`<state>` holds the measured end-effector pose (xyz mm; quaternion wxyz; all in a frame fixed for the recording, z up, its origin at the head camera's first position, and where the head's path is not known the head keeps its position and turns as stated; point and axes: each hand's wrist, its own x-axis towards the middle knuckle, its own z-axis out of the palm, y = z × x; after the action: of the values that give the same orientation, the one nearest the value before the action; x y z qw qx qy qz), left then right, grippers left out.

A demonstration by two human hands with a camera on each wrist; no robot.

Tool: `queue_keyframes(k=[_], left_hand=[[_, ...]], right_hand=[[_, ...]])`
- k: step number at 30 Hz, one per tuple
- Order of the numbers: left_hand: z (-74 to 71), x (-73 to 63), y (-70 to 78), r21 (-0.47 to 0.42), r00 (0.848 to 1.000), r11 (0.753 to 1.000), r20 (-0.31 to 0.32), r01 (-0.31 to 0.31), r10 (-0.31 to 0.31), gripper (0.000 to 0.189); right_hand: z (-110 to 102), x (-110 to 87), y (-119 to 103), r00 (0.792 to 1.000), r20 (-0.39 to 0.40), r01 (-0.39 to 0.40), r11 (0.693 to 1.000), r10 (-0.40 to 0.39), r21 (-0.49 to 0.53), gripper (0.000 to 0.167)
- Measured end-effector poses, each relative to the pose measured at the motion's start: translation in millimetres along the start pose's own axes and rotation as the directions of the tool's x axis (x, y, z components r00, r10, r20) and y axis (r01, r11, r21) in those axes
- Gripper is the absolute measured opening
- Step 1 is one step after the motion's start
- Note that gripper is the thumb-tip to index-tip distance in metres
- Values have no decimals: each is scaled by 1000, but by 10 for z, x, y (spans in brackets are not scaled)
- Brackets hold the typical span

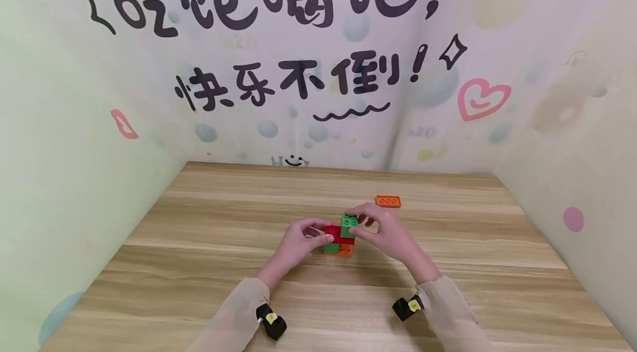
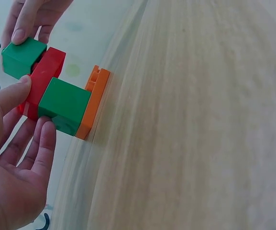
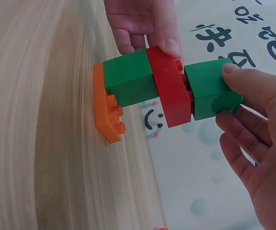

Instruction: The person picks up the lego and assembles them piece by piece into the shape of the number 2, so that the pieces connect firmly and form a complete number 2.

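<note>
A small stack of toy building bricks stands on the table. Its base is a flat orange brick [image 3: 101, 100] with a green brick [image 3: 128, 79] on one end, and a red brick [image 3: 169, 91] lies across the top. My left hand [image 1: 298, 240] grips the red brick, its thumb on one side and fingertips at the other. Between right thumb and fingers, my right hand [image 1: 387, 235] pinches a second green brick [image 3: 208, 91] over the red one. Red studs show in a narrow gap between those two bricks in the right wrist view.
Another flat orange brick [image 1: 388, 201] lies on the wood-grain table [image 1: 224, 203], just beyond my right hand. A printed white backdrop [image 1: 318, 136] rises behind the table's far edge, with pale walls at both sides. A black wrist camera [image 1: 407, 308] sits by the right sleeve.
</note>
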<state>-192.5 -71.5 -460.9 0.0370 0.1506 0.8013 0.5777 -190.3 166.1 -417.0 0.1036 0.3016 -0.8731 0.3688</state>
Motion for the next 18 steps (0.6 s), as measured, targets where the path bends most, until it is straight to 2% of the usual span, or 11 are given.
queue_keyframes(k=[8,18], left_hand=[[3,-3,-3,-1,1000,1000,-1,9,-9,30],[14,1,-3,-2,1000,1000,-2,9,-9,29]], right_hand=[[-8,-6,-3,1000,-3,27,1000,-27,6,25],[-4,-17,5,1000,-11,30,999,-29,14,26]])
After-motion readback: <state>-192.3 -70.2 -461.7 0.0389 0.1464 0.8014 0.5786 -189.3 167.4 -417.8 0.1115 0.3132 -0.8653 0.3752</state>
